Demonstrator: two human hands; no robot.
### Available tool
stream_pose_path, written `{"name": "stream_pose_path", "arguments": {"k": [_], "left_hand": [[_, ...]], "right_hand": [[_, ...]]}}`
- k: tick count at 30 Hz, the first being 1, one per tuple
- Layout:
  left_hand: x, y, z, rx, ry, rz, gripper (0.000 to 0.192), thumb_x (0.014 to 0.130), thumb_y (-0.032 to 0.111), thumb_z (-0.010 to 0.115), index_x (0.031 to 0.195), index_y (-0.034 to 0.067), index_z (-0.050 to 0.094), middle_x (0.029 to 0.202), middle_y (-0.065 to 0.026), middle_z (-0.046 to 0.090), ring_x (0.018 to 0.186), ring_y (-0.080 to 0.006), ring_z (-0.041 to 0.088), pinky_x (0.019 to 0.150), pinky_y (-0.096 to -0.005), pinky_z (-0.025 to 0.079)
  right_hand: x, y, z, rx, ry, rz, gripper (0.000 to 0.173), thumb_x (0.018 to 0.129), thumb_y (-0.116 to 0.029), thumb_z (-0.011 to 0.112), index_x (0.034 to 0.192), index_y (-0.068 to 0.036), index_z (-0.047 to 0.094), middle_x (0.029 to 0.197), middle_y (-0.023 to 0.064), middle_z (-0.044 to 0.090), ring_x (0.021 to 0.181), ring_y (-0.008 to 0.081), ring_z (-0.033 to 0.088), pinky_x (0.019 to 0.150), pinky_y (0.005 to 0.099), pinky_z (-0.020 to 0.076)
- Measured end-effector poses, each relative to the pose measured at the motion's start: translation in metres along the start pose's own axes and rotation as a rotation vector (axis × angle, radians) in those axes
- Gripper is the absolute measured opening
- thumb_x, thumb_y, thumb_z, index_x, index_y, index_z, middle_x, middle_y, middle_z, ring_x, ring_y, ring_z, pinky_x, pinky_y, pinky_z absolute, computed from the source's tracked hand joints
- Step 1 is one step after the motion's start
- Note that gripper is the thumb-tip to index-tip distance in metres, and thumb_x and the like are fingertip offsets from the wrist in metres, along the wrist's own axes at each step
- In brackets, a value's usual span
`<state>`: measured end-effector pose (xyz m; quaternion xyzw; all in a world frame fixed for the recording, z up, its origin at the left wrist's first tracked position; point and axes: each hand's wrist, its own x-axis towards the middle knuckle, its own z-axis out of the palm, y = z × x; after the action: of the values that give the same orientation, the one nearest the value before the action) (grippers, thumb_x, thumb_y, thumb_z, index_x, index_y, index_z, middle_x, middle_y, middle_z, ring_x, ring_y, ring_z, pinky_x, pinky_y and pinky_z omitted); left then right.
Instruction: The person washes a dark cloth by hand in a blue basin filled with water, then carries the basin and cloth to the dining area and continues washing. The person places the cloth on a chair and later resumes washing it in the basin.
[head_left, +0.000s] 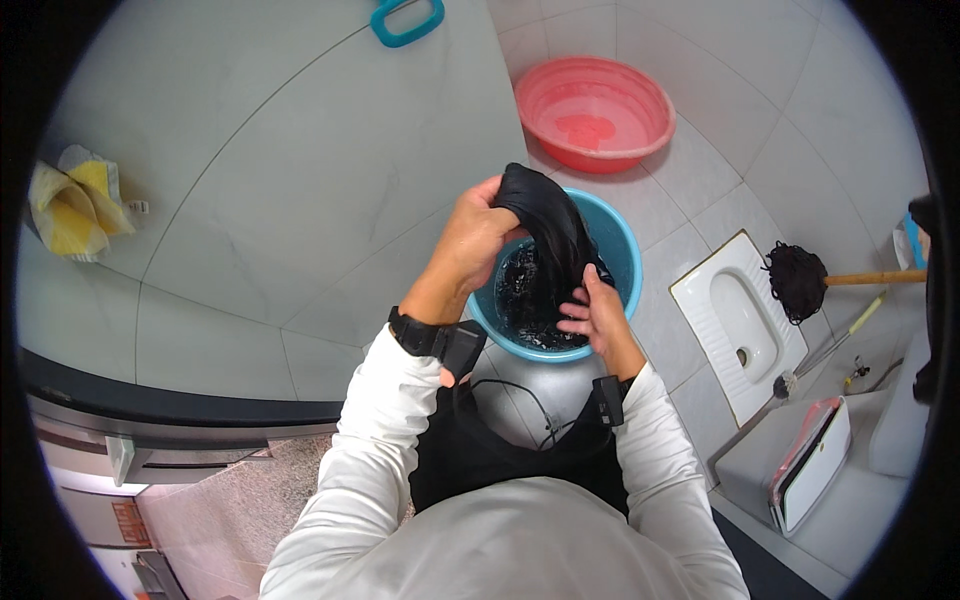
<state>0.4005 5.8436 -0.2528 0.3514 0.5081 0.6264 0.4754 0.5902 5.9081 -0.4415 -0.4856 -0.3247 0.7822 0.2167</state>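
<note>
A dark wet garment (551, 214) hangs in folds from my left hand (478, 225), which pinches its upper end above a blue plastic basin (632, 255). The garment's lower part reaches down into dark, sudsy water (521, 292) in the basin. My right hand (598, 311) is over the basin's right side, fingers spread, beside the hanging cloth. Its fingertips are close to the fabric; whether they touch it is hard to see. How much of the cloth lies under the water is hidden.
Behind the basin, a red plastic tub (596, 112) holds a little water on the tiled floor. To the right are a squat toilet (742, 322), a dark mop (799, 281), a toilet brush (786, 384) and a lidded waste bin (810, 472). A yellow-and-white cloth (79, 206) hangs at far left.
</note>
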Motion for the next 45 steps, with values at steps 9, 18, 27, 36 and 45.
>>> {"name": "stream_pose_path", "arguments": {"k": [9,18,27,36,45], "left_hand": [[-0.053,-0.047,-0.017,-0.436,-0.165,-0.131,0.032,0.095,0.013,0.065,0.124,-0.002,0.062,0.118,-0.0103,0.070,0.107,-0.0207,0.069,0.096,-0.0361,0.056],[-0.015,-0.136,-0.101,-0.307,0.261,-0.507,0.028,0.099,0.018,0.056,0.121,0.001,0.063,0.118,-0.0136,0.070,0.102,-0.0255,0.071,0.090,-0.0441,0.060],[0.010,-0.153,-0.074,-0.473,0.068,-0.630,0.042,0.101,0.040,0.059,0.122,0.004,0.066,0.116,-0.0128,0.071,0.102,-0.0208,0.070,0.093,-0.0392,0.058],[0.017,-0.162,-0.067,-0.491,-0.187,-0.587,0.035,0.098,0.029,0.066,0.121,0.003,0.066,0.112,-0.0106,0.071,0.097,-0.0184,0.071,0.088,-0.0357,0.059],[0.024,-0.190,-0.059,-0.143,0.130,-0.468,0.043,0.094,0.013,0.061,0.134,-0.004,0.057,0.123,-0.0173,0.066,0.107,-0.0248,0.067,0.087,-0.0374,0.056]], "right_hand": [[0.018,0.015,0.022,0.632,-0.319,0.058,0.075,0.095,-0.067,0.054,0.144,-0.010,0.052,0.141,0.0186,0.057,0.128,0.0403,0.056,0.104,0.0613,0.0469],[0.055,0.003,0.022,0.503,-0.287,-0.128,0.032,0.088,-0.002,0.058,0.120,-0.002,0.061,0.108,0.0123,0.067,0.094,0.0282,0.067,0.090,0.0436,0.0577],[0.017,0.001,0.031,0.520,-0.498,-0.117,0.040,0.090,-0.005,0.053,0.129,-0.002,0.062,0.117,0.0146,0.070,0.101,0.0271,0.071,0.090,0.0429,0.0596],[0.022,0.011,0.031,-0.139,-0.261,0.075,0.036,0.094,-0.019,0.059,0.123,0.002,0.066,0.112,0.0162,0.072,0.094,0.0271,0.073,0.085,0.0408,0.0592],[0.076,0.028,0.008,-1.000,-0.188,-0.467,0.042,0.097,-0.032,0.063,0.123,0.000,0.067,0.122,0.0152,0.071,0.108,0.0286,0.069,0.093,0.0375,0.0525]]}}
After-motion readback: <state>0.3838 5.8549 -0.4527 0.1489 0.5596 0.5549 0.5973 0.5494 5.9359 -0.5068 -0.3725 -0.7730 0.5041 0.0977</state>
